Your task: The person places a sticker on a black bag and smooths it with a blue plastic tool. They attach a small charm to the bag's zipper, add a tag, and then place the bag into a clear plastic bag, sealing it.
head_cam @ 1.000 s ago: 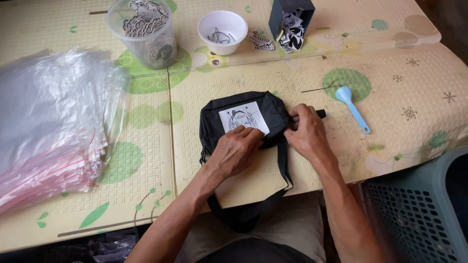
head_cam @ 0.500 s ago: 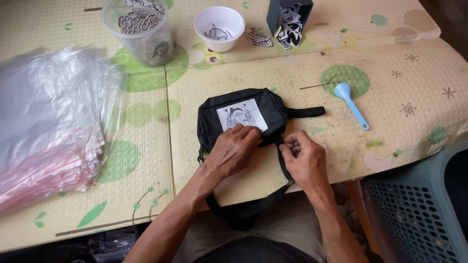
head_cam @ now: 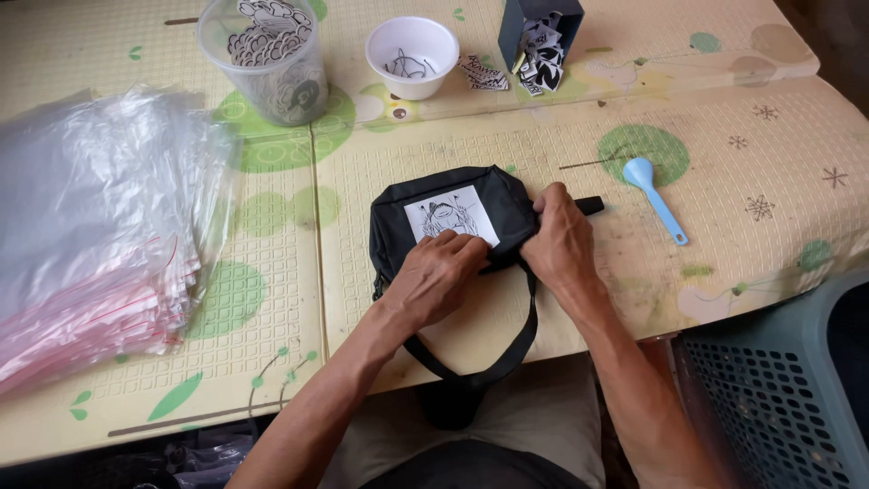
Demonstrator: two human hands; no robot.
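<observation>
Strap of small black fabric bag (head_cam: 453, 226) hangs off desk (head_cam: 579, 299) edge, could snag. Left hand (head_cam: 439, 276) presses the white printed patch (head_cam: 451, 214); right hand (head_cam: 561, 240) grips bag's end w/ fingers. Patch may shift if pressure slips.

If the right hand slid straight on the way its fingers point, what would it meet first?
The right hand points up the table, across the black bag. Past the bag's edge the mat looks bare until the dark box of printed pieces, though depth is uncertain.

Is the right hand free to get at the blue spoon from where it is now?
Probably yes: the right hand rests on the black bag, and the blue spoon lies just beyond it with only bare mat between them.
</observation>
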